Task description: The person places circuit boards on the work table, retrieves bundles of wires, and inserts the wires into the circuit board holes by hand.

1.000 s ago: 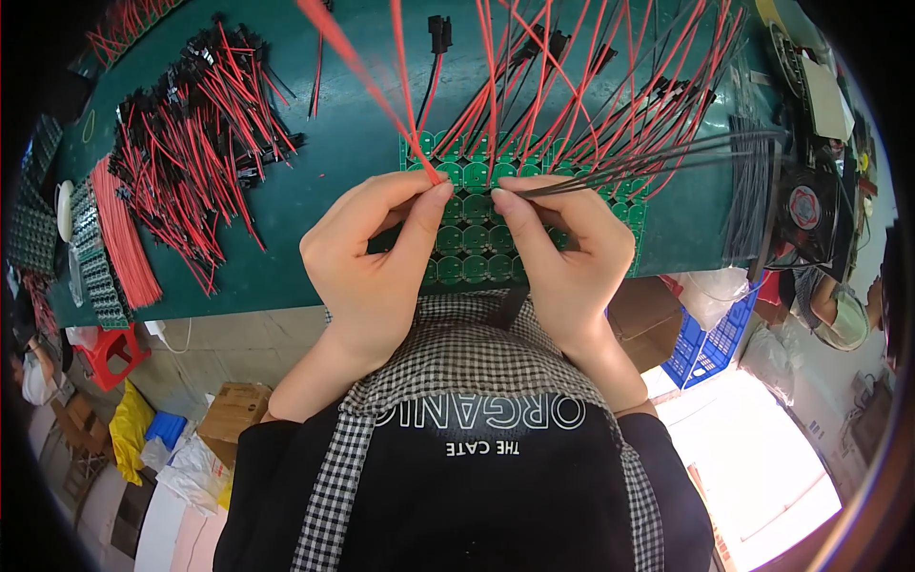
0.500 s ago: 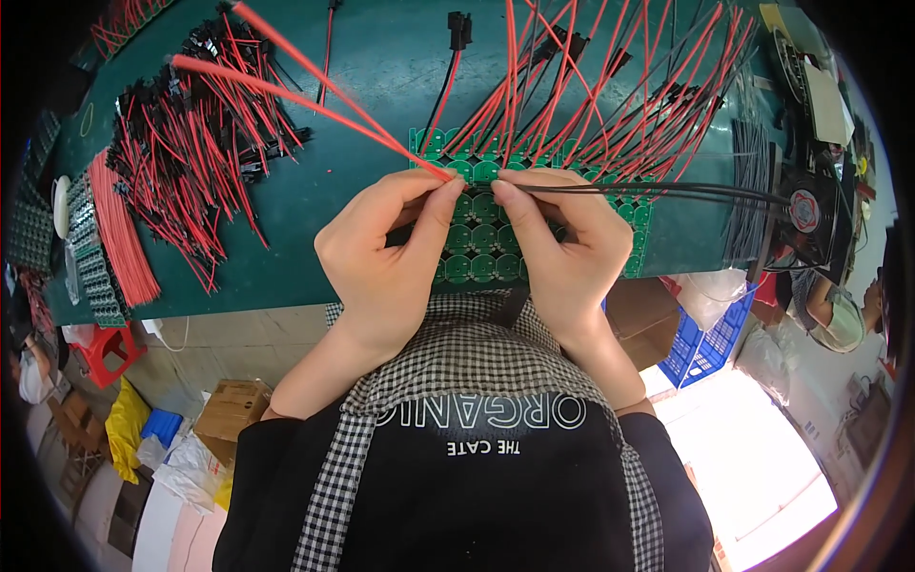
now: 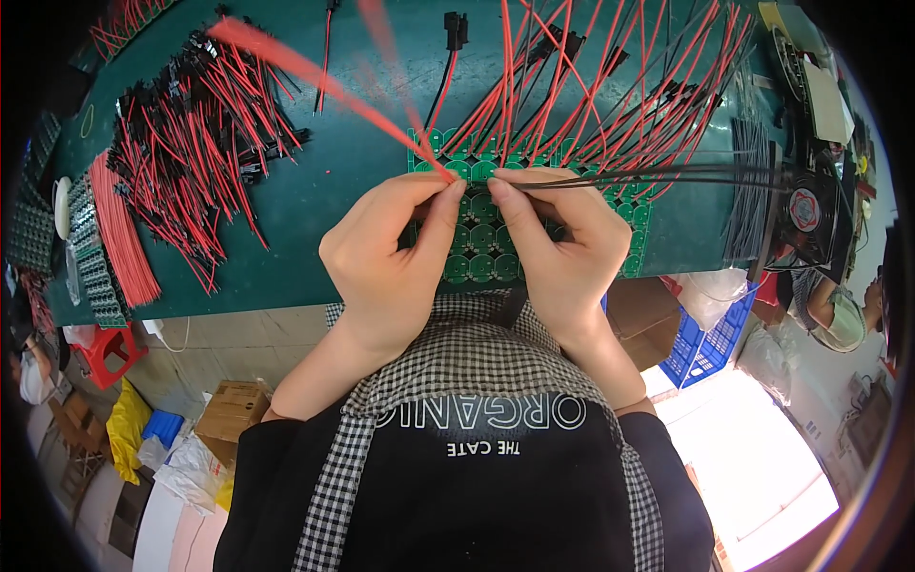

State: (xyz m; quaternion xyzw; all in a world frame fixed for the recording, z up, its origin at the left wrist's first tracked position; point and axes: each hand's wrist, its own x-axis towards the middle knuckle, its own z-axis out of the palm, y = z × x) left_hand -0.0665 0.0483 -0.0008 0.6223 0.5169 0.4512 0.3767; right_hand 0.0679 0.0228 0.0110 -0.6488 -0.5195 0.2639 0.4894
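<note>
**Two hands pinch wires over a green circuit panel**

The left hand [image 3: 396,257] pinches the end of a red wire [image 3: 324,81] between thumb and forefinger; the wire runs from this grip up and to the left, blurred, over the dark green desk [image 3: 315,191]. The right hand [image 3: 562,248] pinches thin black wires [image 3: 667,176], which go from its grip to the right, almost level. Both grips are pressed together on their wires, and the fingertips of the two hands nearly meet. Directly under them lies the green circuit panel [image 3: 477,262] with round boards, partly covered by the hands. Many red wires [image 3: 610,86] already rise from the upper rows of the panel. A pile of red and black connector leads [image 3: 191,162] lies well to the left on the desk.
</note>
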